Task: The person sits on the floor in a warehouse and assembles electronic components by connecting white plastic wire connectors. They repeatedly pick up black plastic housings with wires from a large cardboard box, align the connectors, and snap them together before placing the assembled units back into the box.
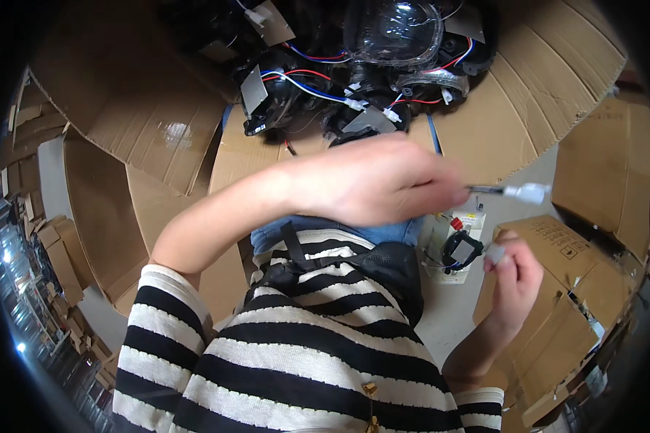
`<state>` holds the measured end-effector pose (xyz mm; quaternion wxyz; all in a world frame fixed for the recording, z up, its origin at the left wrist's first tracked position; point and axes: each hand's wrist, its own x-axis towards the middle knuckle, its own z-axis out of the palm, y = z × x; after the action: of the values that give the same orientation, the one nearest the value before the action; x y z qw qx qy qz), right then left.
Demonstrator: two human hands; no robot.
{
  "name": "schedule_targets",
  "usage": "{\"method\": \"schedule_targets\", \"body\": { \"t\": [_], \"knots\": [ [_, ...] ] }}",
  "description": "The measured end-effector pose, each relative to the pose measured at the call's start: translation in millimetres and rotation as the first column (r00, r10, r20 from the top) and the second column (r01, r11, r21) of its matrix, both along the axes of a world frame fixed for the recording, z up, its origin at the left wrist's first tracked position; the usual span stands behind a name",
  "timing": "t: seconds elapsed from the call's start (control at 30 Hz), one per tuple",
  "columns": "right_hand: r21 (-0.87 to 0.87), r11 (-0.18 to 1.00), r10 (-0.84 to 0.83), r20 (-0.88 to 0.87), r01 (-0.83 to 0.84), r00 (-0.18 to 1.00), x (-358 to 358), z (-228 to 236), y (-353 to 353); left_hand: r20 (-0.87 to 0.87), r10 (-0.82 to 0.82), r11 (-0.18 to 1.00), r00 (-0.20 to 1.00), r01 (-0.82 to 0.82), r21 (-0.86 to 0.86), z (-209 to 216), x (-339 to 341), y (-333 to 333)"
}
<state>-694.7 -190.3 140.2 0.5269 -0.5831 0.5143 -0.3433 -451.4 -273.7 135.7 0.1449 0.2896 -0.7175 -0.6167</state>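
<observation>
My left hand [383, 180] reaches across in front of me, fingers closed and slightly blurred by motion. From its fingertips a dark cable sticks out to the right, ending in a white plug connector [528, 193]. Lower right, my right hand [516, 278] pinches a small pale connector [495, 252]. The two connectors are apart. Beside the right hand is a round black part [462, 250] with a grey plate and thin wires. A small red connector [455, 224] shows just above it.
An open cardboard box [512, 108] ahead holds several black lamp units [393, 32], with clear film, grey plates and red, blue and white wires. A closed carton [556, 252] stands right. A pale box-shaped device [451, 276] sits under the round part. More cardboard [94, 209] lies left.
</observation>
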Motion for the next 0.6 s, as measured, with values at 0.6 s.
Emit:
{"method": "schedule_targets", "body": {
  "t": [0.6],
  "knots": [
    [0.009,0.997,0.071,0.204,-0.074,0.976,34,25,1,-0.213,0.036,0.997,0.976,-0.05,-0.061,-12,34,35]
  ]
}}
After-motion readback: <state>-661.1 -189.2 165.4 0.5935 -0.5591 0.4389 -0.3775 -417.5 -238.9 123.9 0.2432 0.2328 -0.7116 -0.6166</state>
